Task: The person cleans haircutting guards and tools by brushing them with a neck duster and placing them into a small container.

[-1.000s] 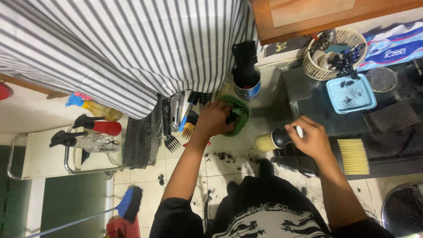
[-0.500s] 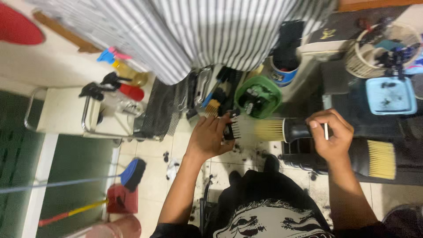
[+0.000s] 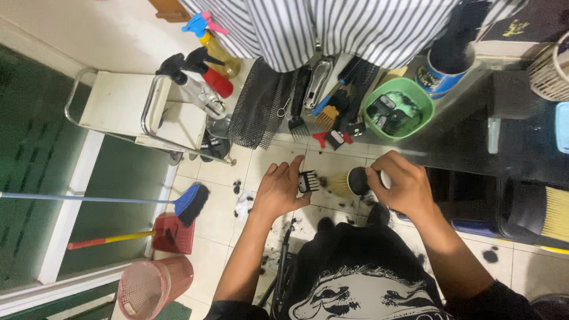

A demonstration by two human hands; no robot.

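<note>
Looking down past striped cape [image 3: 332, 29] and dark counter [image 3: 474, 136] to tiled floor [image 3: 278, 160] scattered with hair clippings. Green tub [image 3: 398, 109] of clipper guards on counter edge, combs and clippers just left of it. Right hand [image 3: 398, 185] wrapped around dusting brush [image 3: 349, 182], fingers closed on its dark handle, bristles pointing left. Left hand [image 3: 278, 191] pinching small black clipper guard [image 3: 307, 181] between thumb and fingertips, touching the bristles, above the floor.
</note>
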